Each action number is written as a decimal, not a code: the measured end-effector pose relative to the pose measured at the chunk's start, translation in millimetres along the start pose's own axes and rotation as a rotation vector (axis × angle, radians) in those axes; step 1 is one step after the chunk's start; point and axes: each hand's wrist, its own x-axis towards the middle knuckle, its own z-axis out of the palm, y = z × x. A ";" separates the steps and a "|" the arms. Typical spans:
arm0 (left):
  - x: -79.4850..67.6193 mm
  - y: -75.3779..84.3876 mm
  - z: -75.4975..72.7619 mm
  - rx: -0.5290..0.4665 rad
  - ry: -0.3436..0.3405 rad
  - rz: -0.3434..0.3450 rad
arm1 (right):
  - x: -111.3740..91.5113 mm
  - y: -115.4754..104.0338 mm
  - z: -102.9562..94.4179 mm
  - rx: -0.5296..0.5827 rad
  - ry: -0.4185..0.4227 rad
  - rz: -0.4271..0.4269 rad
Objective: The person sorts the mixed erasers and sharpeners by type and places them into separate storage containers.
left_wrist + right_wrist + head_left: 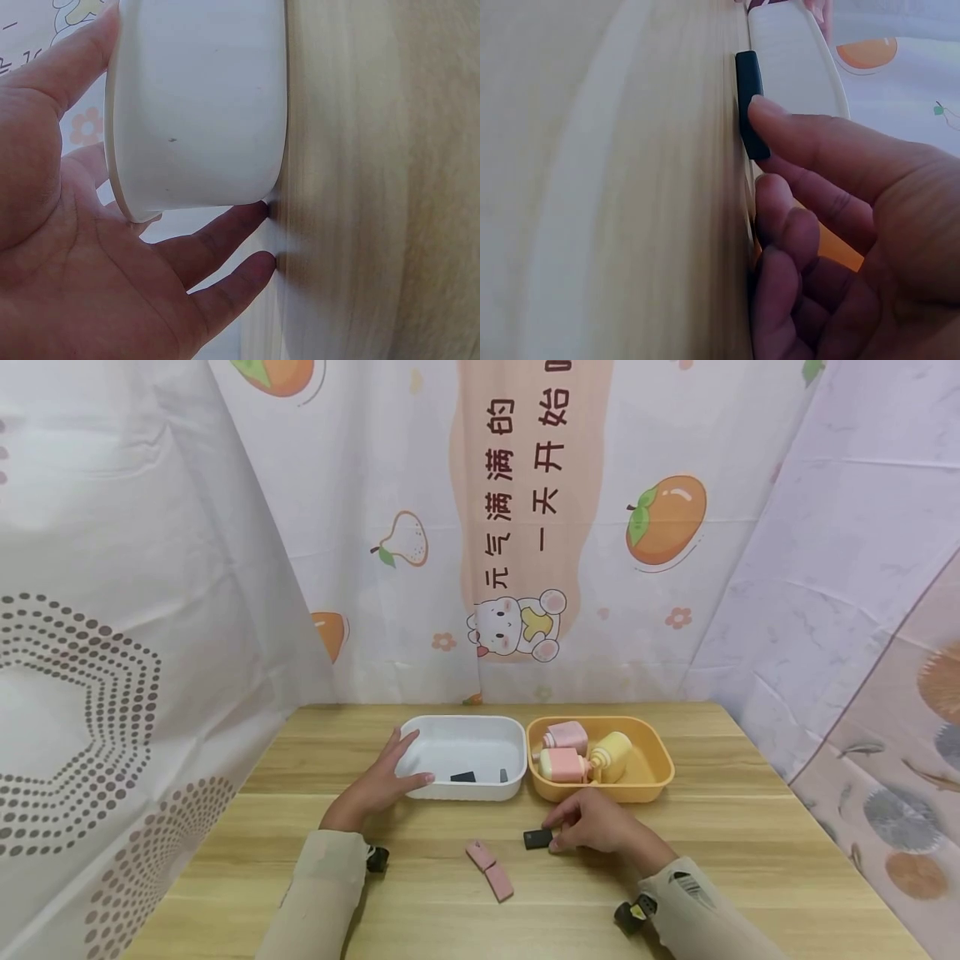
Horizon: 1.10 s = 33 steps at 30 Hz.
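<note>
My left hand (381, 783) holds the left end of a white plastic container (465, 791). Its thumb lies over the front rim, and the other fingers spread around the end, two fingertips down at the tabletop in the left wrist view. Between right thumb and index finger, my right hand (594, 823) pinches the end of a small black rectangular block (537, 839) at the table surface. The remaining right fingers are curled in. Inside the white container lie a dark flat piece (462, 777) and a small grey piece (503, 774).
Two pink rectangular blocks (498, 882) lie end to end on the wooden table (420, 902). Right of the white container, an orange container (652, 789) holds pink bottles (564, 765) and a yellow bottle (613, 755). Printed curtains (420, 460) hang behind the table.
</note>
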 end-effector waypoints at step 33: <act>-2.1 -1.1 0.1 -0.001 0.008 0.017 | -4.9 -9.2 -7.5 -0.010 0.036 0.000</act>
